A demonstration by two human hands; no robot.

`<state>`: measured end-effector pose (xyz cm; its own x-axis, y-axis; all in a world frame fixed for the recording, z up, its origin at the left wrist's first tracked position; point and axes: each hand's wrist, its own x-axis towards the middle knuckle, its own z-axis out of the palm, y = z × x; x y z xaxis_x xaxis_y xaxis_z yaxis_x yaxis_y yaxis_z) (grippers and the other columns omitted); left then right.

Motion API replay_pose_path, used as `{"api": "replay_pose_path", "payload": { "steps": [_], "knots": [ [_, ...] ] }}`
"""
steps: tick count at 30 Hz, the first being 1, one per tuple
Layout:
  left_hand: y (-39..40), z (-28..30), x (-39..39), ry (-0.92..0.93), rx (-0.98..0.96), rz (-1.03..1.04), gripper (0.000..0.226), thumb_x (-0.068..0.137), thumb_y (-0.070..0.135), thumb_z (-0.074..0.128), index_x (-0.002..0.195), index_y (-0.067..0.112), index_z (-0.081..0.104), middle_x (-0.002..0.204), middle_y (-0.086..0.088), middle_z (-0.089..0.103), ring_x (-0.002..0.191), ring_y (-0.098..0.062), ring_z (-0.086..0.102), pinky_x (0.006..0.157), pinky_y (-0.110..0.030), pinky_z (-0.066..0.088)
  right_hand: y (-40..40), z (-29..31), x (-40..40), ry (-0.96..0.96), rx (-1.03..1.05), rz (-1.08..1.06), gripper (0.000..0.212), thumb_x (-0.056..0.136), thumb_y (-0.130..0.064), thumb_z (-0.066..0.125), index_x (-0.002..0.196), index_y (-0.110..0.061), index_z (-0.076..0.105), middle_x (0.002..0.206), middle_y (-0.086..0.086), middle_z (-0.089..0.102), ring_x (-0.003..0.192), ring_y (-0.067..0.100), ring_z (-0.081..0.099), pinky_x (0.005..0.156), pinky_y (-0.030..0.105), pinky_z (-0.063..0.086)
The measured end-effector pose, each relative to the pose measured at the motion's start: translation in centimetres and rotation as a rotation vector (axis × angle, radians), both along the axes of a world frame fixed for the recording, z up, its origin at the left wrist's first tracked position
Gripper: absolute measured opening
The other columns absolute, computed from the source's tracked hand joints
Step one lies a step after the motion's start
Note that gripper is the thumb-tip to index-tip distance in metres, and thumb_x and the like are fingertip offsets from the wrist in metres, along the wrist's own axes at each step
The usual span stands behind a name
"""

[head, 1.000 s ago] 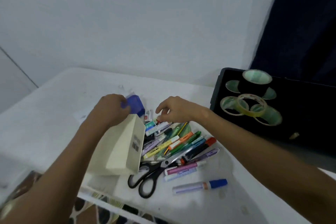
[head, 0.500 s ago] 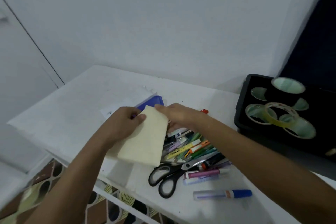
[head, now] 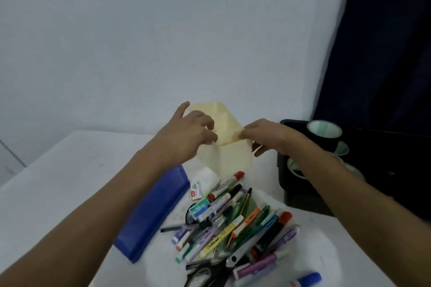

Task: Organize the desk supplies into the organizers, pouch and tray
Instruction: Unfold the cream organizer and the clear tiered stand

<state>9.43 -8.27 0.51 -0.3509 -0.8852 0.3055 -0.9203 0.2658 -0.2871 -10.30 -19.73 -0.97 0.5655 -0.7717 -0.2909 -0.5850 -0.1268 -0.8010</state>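
Note:
I hold a cream foldable organizer (head: 224,147) in the air above the far part of the white table (head: 58,189). My left hand (head: 191,133) grips its left rim and my right hand (head: 263,135) pinches its right rim, so its mouth is spread. Below it lies a heap of pens and markers (head: 235,223), with black scissors (head: 205,272) at the near end. A blue pouch (head: 154,212) lies left of the heap. The black tray (head: 291,184) at the right holds several tape rolls (head: 324,129).
A small staple box (head: 196,190) lies between the pouch and the pens. A blue-capped marker (head: 303,279) lies apart at the near right. A white wall rises behind the table, and a dark curtain (head: 384,42) hangs at the right.
The organizer was lifted from flat beside the pens up and away toward the wall. My right hand joined the left on it, and it spread from folded to open.

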Motion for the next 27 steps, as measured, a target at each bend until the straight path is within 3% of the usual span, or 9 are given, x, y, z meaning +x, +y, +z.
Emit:
{"api": "replay_pose_path", "payload": {
  "steps": [2, 4, 7, 9, 12, 15, 18, 21, 27],
  "knots": [
    [-2.3, -1.1, 1.0, 0.036, -0.126, -0.042, 0.023, 0.082, 0.014, 0.071, 0.100, 0.028, 0.074, 0.116, -0.008, 0.064, 0.114, -0.029, 0.057, 0.105, -0.053, 0.034, -0.4, -0.6, 0.1, -0.038, -0.015, -0.126, 0.026, 0.094, -0.012, 0.047, 0.107, 0.001, 0.064, 0.095, 0.016, 0.068, 0.076, 0.027, 0.068, 0.064, 0.031, 0.060],
    [-4.3, -2.1, 1.2, 0.287, -0.117, 0.024, 0.029, 0.089, 0.021, 0.061, 0.117, 0.027, 0.067, 0.128, -0.011, 0.057, 0.117, -0.030, 0.054, 0.100, -0.043, 0.040, -0.8, -1.3, 0.6, -0.090, -0.038, -0.278, 0.026, 0.093, -0.008, 0.044, 0.105, 0.008, 0.061, 0.087, 0.018, 0.066, 0.066, 0.030, 0.068, 0.061, 0.035, 0.061],
    [-5.9, -3.1, 0.0, 0.970, 0.224, 0.291, 0.035, 0.095, 0.027, 0.044, 0.126, 0.020, 0.058, 0.119, -0.008, 0.062, 0.095, -0.022, 0.063, 0.079, -0.032, 0.050, -1.8, -2.9, 1.6, -0.084, -0.129, -0.444, 0.028, 0.093, -0.010, 0.044, 0.101, 0.010, 0.061, 0.087, 0.021, 0.066, 0.063, 0.034, 0.068, 0.067, 0.045, 0.060],
    [-7.0, -4.2, -0.7, 1.172, 0.406, 0.350, 0.035, 0.095, 0.036, 0.041, 0.117, 0.016, 0.061, 0.098, -0.008, 0.068, 0.073, -0.023, 0.068, 0.063, -0.036, 0.055, -2.3, -4.0, 2.3, -0.056, -0.170, -0.499, 0.029, 0.094, -0.013, 0.043, 0.100, 0.009, 0.061, 0.090, 0.023, 0.067, 0.060, 0.033, 0.068, 0.066, 0.046, 0.060],
    [-8.7, -6.1, -1.4, 1.099, 0.416, 0.350, 0.043, 0.093, 0.045, 0.043, 0.109, 0.011, 0.063, 0.085, -0.009, 0.069, 0.058, -0.019, 0.062, 0.046, -0.026, 0.047, -3.1, -5.5, 3.2, -0.010, -0.178, -0.538, 0.028, 0.096, -0.014, 0.042, 0.102, 0.007, 0.060, 0.095, 0.022, 0.066, 0.053, 0.029, 0.064, 0.060, 0.042, 0.060],
    [-10.6, -7.7, -1.2, 1.017, 0.396, 0.333, 0.034, 0.094, 0.030, 0.044, 0.098, 0.002, 0.063, 0.087, -0.016, 0.069, 0.063, -0.021, 0.058, 0.053, -0.026, 0.044, -4.1, -6.9, 4.0, -0.010, -0.153, -0.556, 0.027, 0.096, -0.010, 0.041, 0.104, 0.008, 0.060, 0.099, 0.024, 0.065, 0.064, 0.032, 0.067, 0.054, 0.036, 0.057],
    [-12.2, -9.0, -0.4, 1.012, 0.413, 0.320, 0.031, 0.090, 0.016, 0.041, 0.097, -0.002, 0.064, 0.085, -0.020, 0.069, 0.063, -0.024, 0.057, 0.057, -0.029, 0.045, -5.2, -8.4, 4.6, 0.002, -0.153, -0.579, 0.027, 0.097, -0.009, 0.041, 0.100, 0.008, 0.061, 0.097, 0.024, 0.066, 0.070, 0.033, 0.069, 0.062, 0.039, 0.060],
    [-13.4, -10.4, 0.2, 0.996, 0.442, 0.315, 0.032, 0.088, 0.012, 0.041, 0.102, 0.007, 0.069, 0.079, -0.013, 0.068, 0.059, -0.022, 0.058, 0.054, -0.025, 0.046, -6.5, -9.9, 5.1, 0.046, -0.158, -0.590, 0.022, 0.092, -0.004, 0.044, 0.102, 0.002, 0.062, 0.104, 0.020, 0.064, 0.080, 0.034, 0.067, 0.071, 0.045, 0.060],
    [-14.1, -11.9, -0.1, 0.974, 0.466, 0.292, 0.036, 0.088, 0.014, 0.047, 0.116, 0.015, 0.069, 0.087, -0.009, 0.071, 0.069, -0.022, 0.065, 0.064, -0.026, 0.053, -6.8, -11.2, 4.9, 0.167, -0.158, -0.574, 0.024, 0.090, 0.001, 0.046, 0.109, 0.002, 0.061, 0.111, 0.021, 0.062, 0.097, 0.035, 0.063, 0.070, 0.035, 0.053]
  ]
}}
